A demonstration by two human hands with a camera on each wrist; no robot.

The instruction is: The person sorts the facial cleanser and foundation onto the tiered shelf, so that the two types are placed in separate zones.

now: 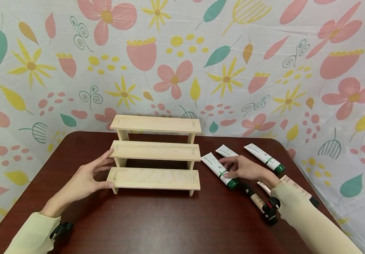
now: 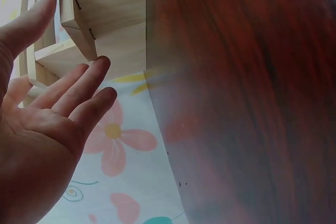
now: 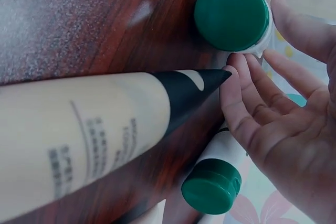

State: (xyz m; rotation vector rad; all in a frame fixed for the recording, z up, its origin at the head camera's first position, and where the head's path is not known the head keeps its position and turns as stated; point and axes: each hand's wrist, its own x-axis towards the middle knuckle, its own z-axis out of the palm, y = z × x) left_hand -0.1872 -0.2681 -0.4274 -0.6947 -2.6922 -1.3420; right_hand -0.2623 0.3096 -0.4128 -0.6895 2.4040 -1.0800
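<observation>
1. You work at a dark red-brown table (image 1: 166, 222) with a glossy surface; behind it hangs a white cloth (image 1: 182, 42) printed with pink, yellow and green flowers and leaves.
2. There is one wooden stand (image 1: 155, 151) with three steps, left of the table's middle. Your left hand (image 1: 85, 176) has its fingers loosely extended and touches the stand's left end.
3. I count three white tubes with green caps, right of the stand. Your right hand (image 1: 246, 167) pinches the nearest tube (image 1: 213, 165) between thumb and fingers; the second tube (image 1: 226, 151) lies just behind, the third tube (image 1: 263, 157) farther right.
4. One beige tube (image 1: 258, 202) and one pink package (image 1: 297, 187) lie nearer to you. A pale piece (image 1: 264, 188) is partly covered by your right wrist; I cannot tell whether it is separate.
5. The right wrist view shows the beige tube's pointed black cap (image 3: 191, 95) and its printed rows, which the head view hardly gives.
6. Only the left wrist view shows thin dark marks (image 2: 91, 33) at the stand's board joints.
</observation>
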